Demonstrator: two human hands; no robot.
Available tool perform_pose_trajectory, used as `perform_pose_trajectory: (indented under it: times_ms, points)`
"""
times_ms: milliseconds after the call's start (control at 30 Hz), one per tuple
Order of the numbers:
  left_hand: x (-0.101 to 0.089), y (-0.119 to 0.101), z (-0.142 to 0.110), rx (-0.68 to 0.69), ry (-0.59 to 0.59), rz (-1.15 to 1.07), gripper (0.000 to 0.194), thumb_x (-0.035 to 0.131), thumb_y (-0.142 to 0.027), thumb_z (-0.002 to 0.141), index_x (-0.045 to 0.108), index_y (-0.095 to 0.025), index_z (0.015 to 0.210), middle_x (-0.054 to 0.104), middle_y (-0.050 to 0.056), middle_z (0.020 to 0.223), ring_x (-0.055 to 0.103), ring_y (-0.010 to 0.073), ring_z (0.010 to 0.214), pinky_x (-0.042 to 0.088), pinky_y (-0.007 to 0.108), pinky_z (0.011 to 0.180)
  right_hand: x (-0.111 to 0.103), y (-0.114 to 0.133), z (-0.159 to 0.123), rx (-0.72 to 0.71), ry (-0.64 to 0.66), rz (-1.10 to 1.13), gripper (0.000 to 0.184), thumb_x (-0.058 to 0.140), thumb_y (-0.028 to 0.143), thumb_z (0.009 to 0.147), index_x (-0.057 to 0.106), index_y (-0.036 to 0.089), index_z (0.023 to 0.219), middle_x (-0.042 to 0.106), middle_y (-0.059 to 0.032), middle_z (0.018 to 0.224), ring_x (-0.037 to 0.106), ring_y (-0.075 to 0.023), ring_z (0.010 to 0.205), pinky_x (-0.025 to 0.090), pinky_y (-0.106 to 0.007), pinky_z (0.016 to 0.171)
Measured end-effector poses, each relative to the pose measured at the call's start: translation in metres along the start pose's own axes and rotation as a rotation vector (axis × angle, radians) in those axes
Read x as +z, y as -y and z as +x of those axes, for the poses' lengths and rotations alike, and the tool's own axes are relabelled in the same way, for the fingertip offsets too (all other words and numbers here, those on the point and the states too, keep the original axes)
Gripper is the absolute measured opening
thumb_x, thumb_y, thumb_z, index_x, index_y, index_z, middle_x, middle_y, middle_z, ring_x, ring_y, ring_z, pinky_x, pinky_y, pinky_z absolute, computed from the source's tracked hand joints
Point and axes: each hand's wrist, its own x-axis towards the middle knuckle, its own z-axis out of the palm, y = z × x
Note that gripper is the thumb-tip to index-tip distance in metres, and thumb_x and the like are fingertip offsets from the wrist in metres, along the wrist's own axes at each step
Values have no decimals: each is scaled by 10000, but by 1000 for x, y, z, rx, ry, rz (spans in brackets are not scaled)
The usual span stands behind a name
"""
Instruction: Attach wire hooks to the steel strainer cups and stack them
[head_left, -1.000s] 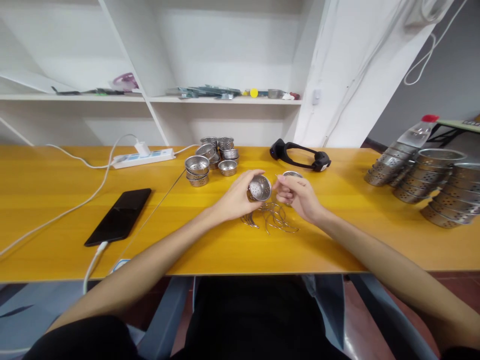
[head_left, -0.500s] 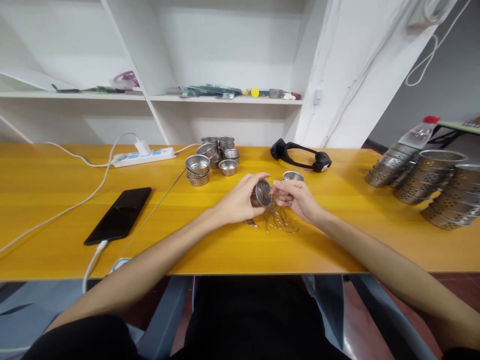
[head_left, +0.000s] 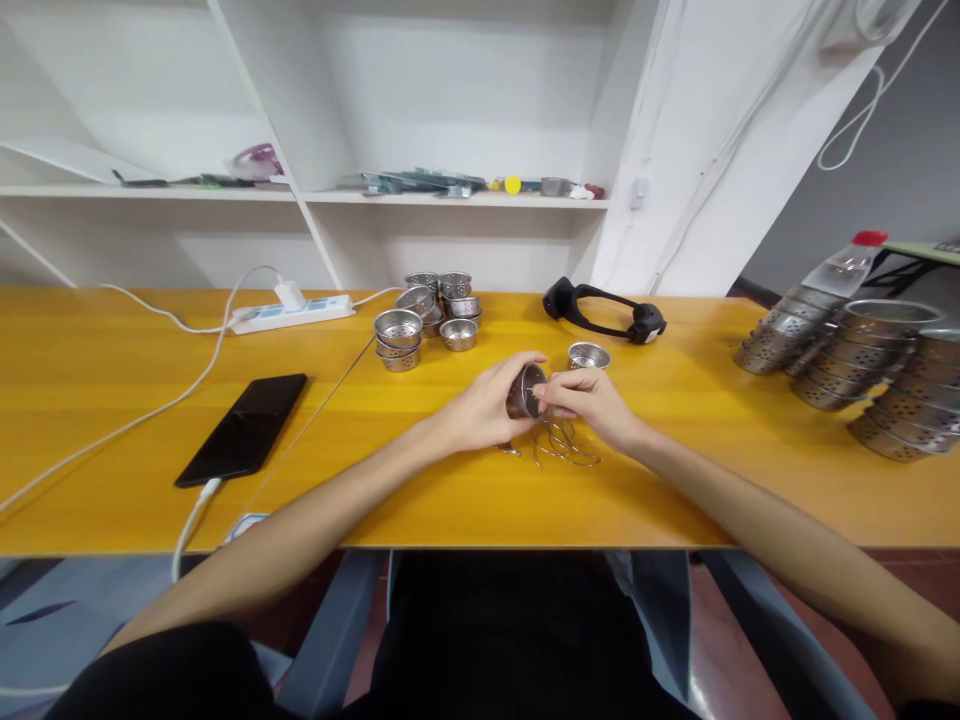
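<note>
My left hand (head_left: 480, 408) grips a small perforated steel strainer cup (head_left: 525, 390), tilted on its side above the yellow table (head_left: 450, 490). My right hand (head_left: 592, 405) is closed at the cup's mouth, fingertips pinched on something thin I cannot make out. Under both hands lies a heap of bent wire pieces (head_left: 559, 445). One more small strainer cup (head_left: 588, 355) stands just beyond my right hand.
A cluster of small strainer cups (head_left: 427, 312) sits at the back centre. Stacks of larger strainer baskets (head_left: 855, 365) and a water bottle (head_left: 840, 268) fill the right side. A black phone (head_left: 244, 428), a white power strip (head_left: 289, 314) and a black headset (head_left: 604, 311) also lie on the table.
The cup has turned further onto its side in my left hand. My right hand has closed in on its mouth, fingertips now touching it.
</note>
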Motion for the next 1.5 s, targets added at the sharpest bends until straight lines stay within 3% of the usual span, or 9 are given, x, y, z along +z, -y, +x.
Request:
perform_pose_trajectory:
  times_ms: [200, 500, 1133, 1400, 1500]
  points:
    - [2, 4, -3, 42, 0, 47, 670, 784, -284, 880, 460, -257, 1466, 682, 109, 1356, 689, 295, 1212, 561, 469, 1063, 0, -2, 0, -36, 0, -81, 409, 815, 516, 838, 741, 162, 646, 448, 41, 518, 342, -88, 523, 225, -277, 515]
    - [2, 3, -4, 88, -3, 66, 639, 775, -261, 890, 480, -268, 1457, 673, 110, 1383, 674, 302, 1254, 555, 495, 1089, 3, -2, 1, -94, -7, -167, 387, 801, 517, 841, 759, 184, 648, 669, -25, 636, 525, -133, 599, 407, -300, 604]
    - [-1, -4, 0, 137, 6, 35, 483, 747, -234, 908, 548, -255, 1349, 701, 94, 1304, 676, 285, 1219, 554, 496, 1064, 2, -1, -2, -109, -29, -167, 388, 829, 528, 821, 763, 191, 640, 671, -18, 628, 541, -140, 606, 446, -307, 622]
    - [-3, -2, -1, 154, 3, 51, 443, 747, -261, 931, 565, -246, 1334, 697, 99, 1311, 680, 271, 1205, 555, 468, 1064, 3, -2, -4, -167, -2, -195, 338, 782, 490, 893, 788, 204, 713, 694, -33, 703, 568, -162, 666, 449, -331, 663]
    - [-5, -1, 0, 122, -37, 50, 448, 748, -279, 923, 567, -242, 1332, 699, 103, 1313, 685, 278, 1209, 563, 471, 1061, -1, 2, -4, -216, 63, -203, 355, 751, 496, 938, 783, 208, 733, 674, -30, 728, 572, -160, 693, 460, -325, 669]
